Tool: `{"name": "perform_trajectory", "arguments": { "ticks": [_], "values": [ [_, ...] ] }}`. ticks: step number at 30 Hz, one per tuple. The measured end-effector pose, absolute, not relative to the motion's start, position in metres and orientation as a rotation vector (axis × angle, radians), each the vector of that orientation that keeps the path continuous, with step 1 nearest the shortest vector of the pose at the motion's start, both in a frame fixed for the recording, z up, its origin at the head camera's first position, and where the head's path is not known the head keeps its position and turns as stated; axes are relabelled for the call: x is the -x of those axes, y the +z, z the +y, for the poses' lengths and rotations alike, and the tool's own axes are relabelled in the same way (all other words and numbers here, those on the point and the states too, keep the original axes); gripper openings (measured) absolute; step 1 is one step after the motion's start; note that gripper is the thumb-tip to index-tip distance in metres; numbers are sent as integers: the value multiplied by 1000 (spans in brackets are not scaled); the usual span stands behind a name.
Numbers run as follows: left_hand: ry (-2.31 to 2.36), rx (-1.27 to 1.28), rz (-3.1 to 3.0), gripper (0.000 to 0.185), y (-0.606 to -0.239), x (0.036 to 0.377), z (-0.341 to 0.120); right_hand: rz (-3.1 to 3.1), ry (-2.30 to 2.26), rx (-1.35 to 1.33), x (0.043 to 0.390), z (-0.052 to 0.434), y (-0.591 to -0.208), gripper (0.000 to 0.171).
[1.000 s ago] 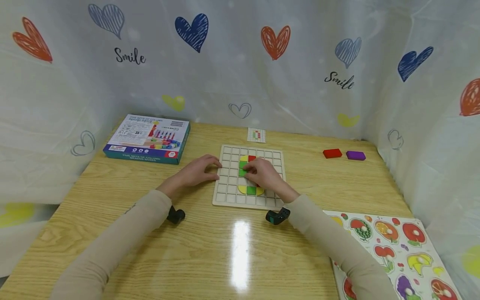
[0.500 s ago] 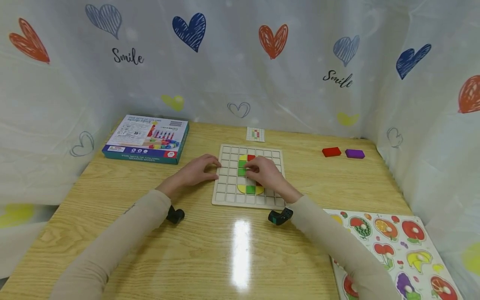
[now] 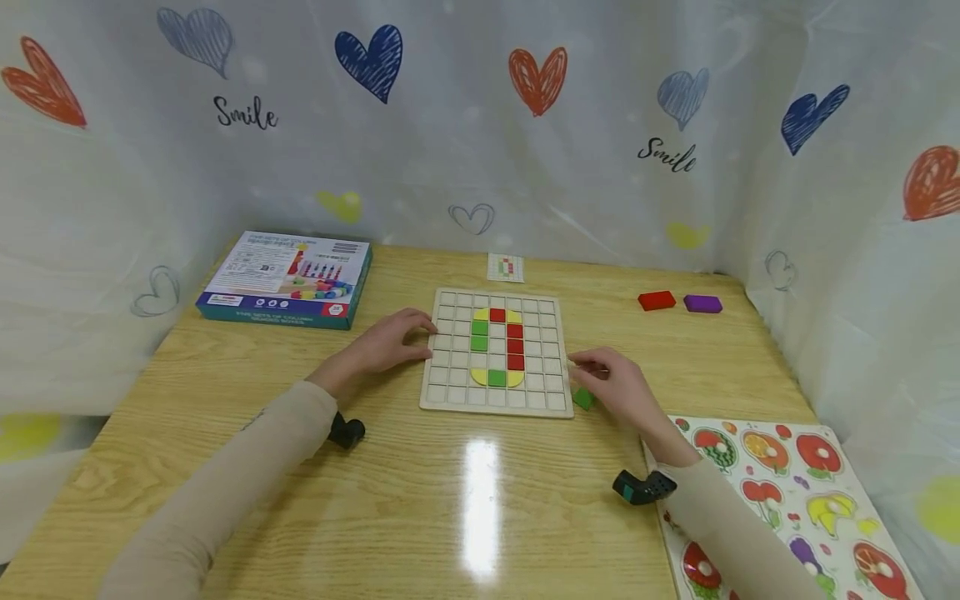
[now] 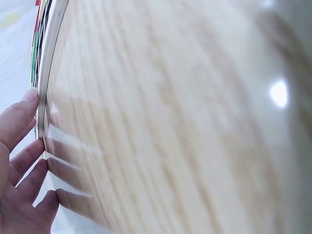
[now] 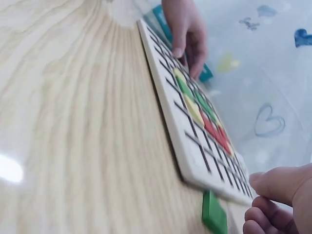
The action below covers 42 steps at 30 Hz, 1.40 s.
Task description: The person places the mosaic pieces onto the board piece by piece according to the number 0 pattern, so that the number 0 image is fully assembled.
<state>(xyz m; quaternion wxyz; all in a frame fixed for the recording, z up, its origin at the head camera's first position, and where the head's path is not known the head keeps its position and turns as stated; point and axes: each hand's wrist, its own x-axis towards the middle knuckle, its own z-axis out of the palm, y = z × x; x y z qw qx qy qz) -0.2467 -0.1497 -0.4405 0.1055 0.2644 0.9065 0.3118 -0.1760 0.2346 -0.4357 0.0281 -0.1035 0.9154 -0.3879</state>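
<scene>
A square wooden grid board (image 3: 442,375) lies mid-table, with red, green and yellow tiles forming a ring with one gap at its lower left. My left hand (image 3: 386,342) rests at the board's left edge, thumb and fingertips touching it; in the left wrist view the fingers (image 4: 31,180) are spread along that edge. Off the board's right edge is my right hand (image 3: 611,379), its fingers loosely bent and nothing visible between them. Just below those fingertips a loose green tile (image 3: 583,398) lies on the table by the board's corner; the right wrist view also shows this green tile (image 5: 213,213).
A small pattern card (image 3: 506,267) lies behind the board. At the back left is a boxed bead set (image 3: 288,279). One red block (image 3: 656,301) and one purple block (image 3: 702,304) sit back right. A fruit puzzle board (image 3: 795,500) lies front right, under the right forearm.
My right hand has left the board's middle and moved right and toward me, beside the green tile. The tiles it covered now show. My left hand stays at the board's edge.
</scene>
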Motion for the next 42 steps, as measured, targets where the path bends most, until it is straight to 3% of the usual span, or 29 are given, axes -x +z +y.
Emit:
{"name": "perform_trajectory", "arguments": {
  "ticks": [11,22,31,42],
  "values": [
    [912,-792,2682,36,-439,246,-150,2794,-1107,316,156,266,-444,41],
    [915,-780,2683,37,-439,247,-151,2848,-1035,475,154,260,-445,37],
    [930,-784,2674,36,-439,246,-151,2884,-1002,521,155,258,-448,29],
    [926,-786,2676,37,-438,245,-151,2905,-1009,489,156,260,-449,31]
  ]
}}
